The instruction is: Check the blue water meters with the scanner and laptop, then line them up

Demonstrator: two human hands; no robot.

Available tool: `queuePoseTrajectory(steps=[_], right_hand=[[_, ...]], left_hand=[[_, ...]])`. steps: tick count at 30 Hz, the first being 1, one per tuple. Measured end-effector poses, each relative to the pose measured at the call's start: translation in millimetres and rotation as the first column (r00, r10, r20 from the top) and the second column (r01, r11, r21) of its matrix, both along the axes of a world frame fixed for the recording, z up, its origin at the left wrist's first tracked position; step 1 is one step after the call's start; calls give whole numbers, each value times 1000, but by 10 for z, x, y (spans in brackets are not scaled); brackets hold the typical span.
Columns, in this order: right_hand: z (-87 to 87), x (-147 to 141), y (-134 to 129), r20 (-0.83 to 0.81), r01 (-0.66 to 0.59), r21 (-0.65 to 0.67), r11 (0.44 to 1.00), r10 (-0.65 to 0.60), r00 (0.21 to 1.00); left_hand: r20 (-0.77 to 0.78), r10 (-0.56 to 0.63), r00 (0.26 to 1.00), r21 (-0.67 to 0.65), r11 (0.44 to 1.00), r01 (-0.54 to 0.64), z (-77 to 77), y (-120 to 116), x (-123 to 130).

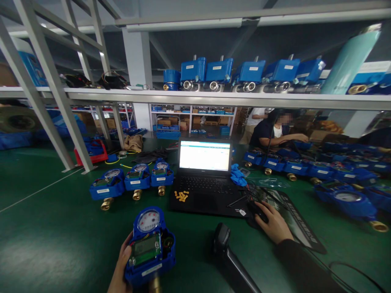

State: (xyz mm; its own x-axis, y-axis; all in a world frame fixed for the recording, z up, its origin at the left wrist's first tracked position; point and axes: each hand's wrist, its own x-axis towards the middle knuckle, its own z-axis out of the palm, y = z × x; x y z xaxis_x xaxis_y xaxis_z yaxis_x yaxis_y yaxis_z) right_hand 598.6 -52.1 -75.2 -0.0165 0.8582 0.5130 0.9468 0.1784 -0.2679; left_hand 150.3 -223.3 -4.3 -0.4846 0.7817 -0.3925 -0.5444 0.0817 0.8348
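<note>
A blue meter (151, 246), dial (149, 220) uppermost, tilts in the left hand (122, 260); a black mouse (257, 211) lies seemingly on the mousepad (301, 224)

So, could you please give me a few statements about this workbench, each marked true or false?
1. The left hand holds a blue meter. True.
2. The right hand holds the scanner. False: it is on the black mouse.
3. Three more meters stand left of the laptop. True.
4. The laptop is closed. False: it is open, its screen lit.
5. Small yellow pieces lie on the laptop. True.
</note>
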Motion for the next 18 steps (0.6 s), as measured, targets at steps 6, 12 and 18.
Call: queuePoseTrajectory(steps=[6, 12, 18], right_hand=[[-3, -4, -2, -3, 10, -1, 1000, -10, 1000], [-11, 12, -1, 8, -24, -32, 999, 24, 1000], [350, -236, -191, -24, 35, 153, 988, -31, 999]], left_hand=[[3, 11, 1000, -14, 1000, -11, 11, 3, 11], [14, 5, 1000, 25, 1000, -5, -65, 52, -42], [83, -32, 996, -14, 999, 33, -165, 66, -144]])
